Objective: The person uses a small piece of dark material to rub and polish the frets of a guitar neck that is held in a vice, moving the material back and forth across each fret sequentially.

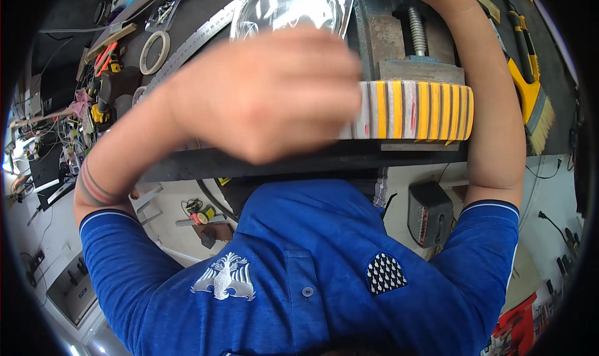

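A block of yellow, white and dark stripes (430, 110), rounded at its right end, lies along the front of the dark workbench. It sits against the jaw of a metal vise (421, 69) with a threaded screw. My left hand (274, 94) is smeared by motion over the left part of the block and hides it. Its fingers look bent, but whether they touch or hold anything cannot be made out. My right forearm (493, 100) reaches up past the block's right end and the vise. The right hand lies beyond the top edge.
A shiny clear plastic bag (293, 7) lies behind my left hand. Left of it are a long ruler (203, 38), a tape roll (154, 52) and several tools. A yellow-handled brush (536, 110) lies right of my right arm. A dark heater-like box (430, 214) stands below the bench.
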Demonstrator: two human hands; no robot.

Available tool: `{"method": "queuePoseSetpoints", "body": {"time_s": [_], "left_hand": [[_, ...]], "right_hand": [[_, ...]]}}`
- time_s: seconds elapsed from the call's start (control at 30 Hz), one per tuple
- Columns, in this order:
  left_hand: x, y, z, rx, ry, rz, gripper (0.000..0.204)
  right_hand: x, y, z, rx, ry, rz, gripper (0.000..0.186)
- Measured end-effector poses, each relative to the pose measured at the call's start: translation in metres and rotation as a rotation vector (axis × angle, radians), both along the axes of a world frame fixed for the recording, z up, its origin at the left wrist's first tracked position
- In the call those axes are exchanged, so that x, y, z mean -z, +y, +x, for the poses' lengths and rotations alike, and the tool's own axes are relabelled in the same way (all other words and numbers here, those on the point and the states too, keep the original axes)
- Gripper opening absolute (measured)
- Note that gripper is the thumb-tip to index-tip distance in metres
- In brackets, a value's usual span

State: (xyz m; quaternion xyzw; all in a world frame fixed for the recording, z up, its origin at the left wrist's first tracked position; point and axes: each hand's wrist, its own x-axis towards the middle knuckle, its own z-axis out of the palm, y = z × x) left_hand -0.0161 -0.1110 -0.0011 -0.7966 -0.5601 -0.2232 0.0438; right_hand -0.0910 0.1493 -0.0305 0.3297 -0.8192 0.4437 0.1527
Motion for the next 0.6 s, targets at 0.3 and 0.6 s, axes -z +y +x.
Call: {"method": "queuePoseSetpoints", "body": {"time_s": [0.3, 0.6], "left_hand": [[-0.001, -0.001, 0.016, 0.019, 0.0, -0.002, 0.029], [0.002, -0.003, 0.018, -0.002, -0.072, 0.026, 0.027]], "right_hand": [[0.001, -0.001, -0.002, 0.029, 0.029, 0.056, 0.017], [-0.004, 0.0, 0.003, 0.017, -0.023, 0.018, 0.015]]}}
